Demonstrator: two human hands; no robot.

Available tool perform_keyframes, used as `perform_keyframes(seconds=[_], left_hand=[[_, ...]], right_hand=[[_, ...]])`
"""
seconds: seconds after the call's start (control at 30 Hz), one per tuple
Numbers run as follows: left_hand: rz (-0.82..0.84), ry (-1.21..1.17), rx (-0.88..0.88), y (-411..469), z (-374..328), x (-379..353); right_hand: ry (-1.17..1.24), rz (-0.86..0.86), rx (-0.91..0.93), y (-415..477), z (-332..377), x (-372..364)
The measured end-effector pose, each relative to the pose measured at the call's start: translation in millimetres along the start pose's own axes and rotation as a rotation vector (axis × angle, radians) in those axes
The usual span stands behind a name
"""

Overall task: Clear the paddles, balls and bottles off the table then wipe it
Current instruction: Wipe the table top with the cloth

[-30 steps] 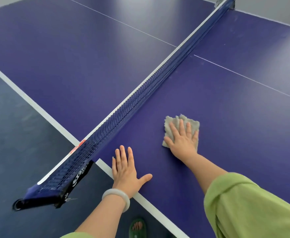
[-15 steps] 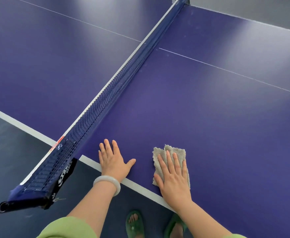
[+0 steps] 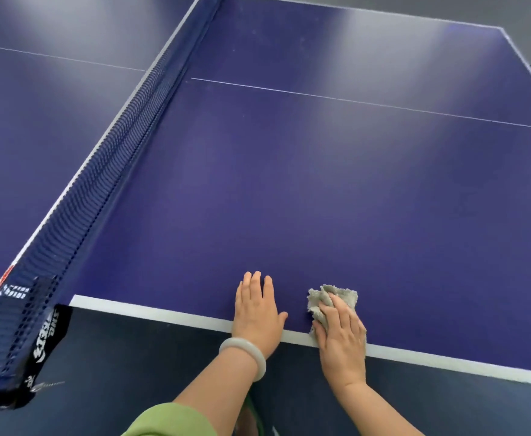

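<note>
head view: my left hand (image 3: 257,306) lies flat and open on the counter (image 3: 320,184), palm down just inside the white edge line (image 3: 163,313), with a pale bracelet (image 3: 248,354) on the wrist. my right hand (image 3: 341,335) sits just beside it, not touching it. its fingers are laid over a bunched grey cloth (image 3: 333,294), and as far as i can see they press it onto the counter right at that near edge rather than pinch it. nothing to clear away shows here, so i judge the wiping is the step in hand. the net (image 3: 107,171) runs away on my left. the broad stretch of counter lies ahead and to the right of the cloth, so the next stroke belongs to the right hand, pushed forward from the edge, with the left hand as a brace.
</note>
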State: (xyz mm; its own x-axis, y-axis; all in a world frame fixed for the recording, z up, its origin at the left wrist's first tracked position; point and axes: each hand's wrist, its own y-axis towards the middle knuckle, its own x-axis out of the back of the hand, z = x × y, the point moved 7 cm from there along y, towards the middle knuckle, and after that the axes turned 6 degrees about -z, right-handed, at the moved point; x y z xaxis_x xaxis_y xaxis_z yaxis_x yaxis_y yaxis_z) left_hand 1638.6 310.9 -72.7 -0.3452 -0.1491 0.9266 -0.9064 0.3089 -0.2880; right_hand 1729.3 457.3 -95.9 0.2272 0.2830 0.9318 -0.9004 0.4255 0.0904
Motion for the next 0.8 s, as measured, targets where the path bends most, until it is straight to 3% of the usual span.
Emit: perform_keyframes(seconds=[0.1,0.3,0.53,0.8], left_hand=[[0.02,0.03,-0.048,-8,-36,-13],[0.057,0.067,-0.069,-31,-80,-31],[0.101,0.182,-0.136,-54,-108,-38],[0.089,0.221,-0.367,-85,-213,-49]], right_hand=[[0.03,-0.087,-0.092,-6,-34,19],[-0.003,-0.086,-0.234,-20,-94,44],[0.095,0.022,-0.181,-49,-142,72],[-0.009,0.119,-0.321,-89,-243,130]])
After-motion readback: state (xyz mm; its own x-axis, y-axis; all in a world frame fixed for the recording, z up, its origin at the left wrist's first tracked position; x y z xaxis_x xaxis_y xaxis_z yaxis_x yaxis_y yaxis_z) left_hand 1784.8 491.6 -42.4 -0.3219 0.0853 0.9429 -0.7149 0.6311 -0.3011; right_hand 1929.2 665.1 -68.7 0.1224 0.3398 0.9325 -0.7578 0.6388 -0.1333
